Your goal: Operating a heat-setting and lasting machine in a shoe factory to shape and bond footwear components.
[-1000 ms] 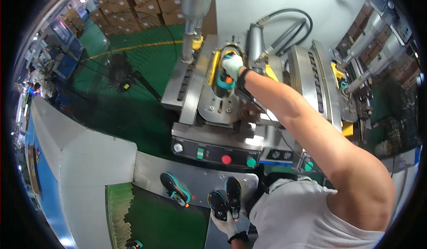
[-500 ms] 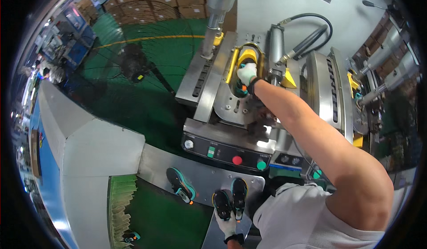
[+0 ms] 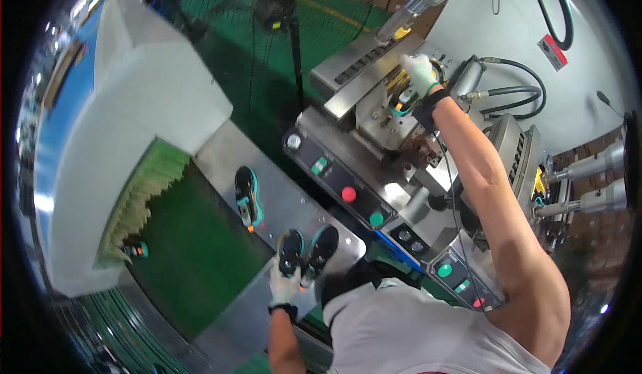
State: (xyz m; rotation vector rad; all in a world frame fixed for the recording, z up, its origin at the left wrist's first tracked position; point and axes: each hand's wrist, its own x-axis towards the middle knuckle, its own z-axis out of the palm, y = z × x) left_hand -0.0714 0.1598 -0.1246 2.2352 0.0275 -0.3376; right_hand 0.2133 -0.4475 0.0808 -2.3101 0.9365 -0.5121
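Our white-gloved right hand now sits higher in the grey metal press machine, fingers closed on a dark teal-soled shoe seated in its yellow-edged cradle. It has stayed there through the last second, so the loading looks unfinished. Our gloved left hand keeps gripping a pair of black teal-trimmed shoes on the steel tabletop.
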